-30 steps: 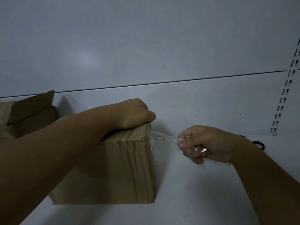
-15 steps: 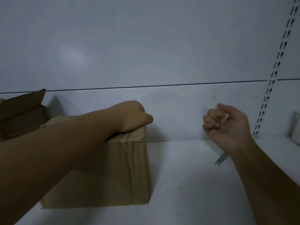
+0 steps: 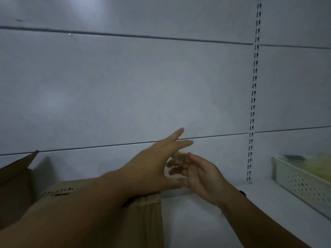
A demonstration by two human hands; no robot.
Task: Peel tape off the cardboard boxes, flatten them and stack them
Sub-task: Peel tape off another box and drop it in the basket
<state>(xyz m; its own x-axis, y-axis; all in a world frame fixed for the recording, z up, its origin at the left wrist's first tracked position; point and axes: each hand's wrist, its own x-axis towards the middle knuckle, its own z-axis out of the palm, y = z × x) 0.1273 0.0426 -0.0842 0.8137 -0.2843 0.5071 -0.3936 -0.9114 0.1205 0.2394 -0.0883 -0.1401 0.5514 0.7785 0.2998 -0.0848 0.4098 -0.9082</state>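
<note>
A closed brown cardboard box stands on the white shelf at the lower left, its top partly hidden by my left forearm. My left hand is lifted above the box's right top corner with its fingers stretched straight toward the wall. My right hand is raised right beside it, palm facing left, fingers curled and blurred. A small crumpled piece of tape shows as a brownish blur at my right fingertips, touching the left fingers.
An opened cardboard box with a raised flap sits at the far left. A cream perforated basket stands on the shelf at the right. A slotted metal upright runs down the grey back wall. White shelf surface lies right of the box.
The tape came off the box in my right hand. My left hand left the box top, opened and rose to meet the right hand. The view tilted upward.
</note>
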